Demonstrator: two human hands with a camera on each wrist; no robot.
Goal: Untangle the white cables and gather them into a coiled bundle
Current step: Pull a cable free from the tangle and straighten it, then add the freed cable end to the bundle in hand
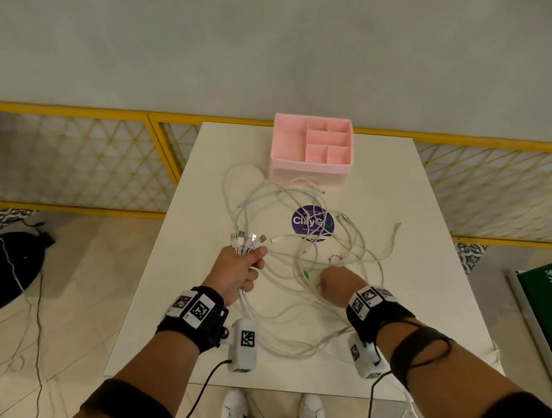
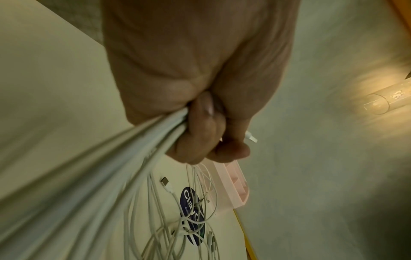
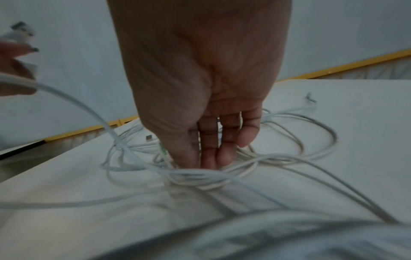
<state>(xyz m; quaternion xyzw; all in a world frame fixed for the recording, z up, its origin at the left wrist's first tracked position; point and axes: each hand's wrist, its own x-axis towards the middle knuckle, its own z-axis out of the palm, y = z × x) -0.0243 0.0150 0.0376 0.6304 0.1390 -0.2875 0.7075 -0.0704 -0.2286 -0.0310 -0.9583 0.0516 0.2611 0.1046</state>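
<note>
pink organizer (image 1: 310, 148) shows bare compartments; left hand (image 1: 239, 272) fingers grip white cables (image 1: 301, 264), right hand (image 1: 336, 283) fingers straight, touching cables.

Soft even light, blurred wrist views

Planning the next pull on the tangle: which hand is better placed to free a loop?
Right. The right hand has straight fingers down among the loose white cables, while the left hand grips the gathered USB ends.
</note>
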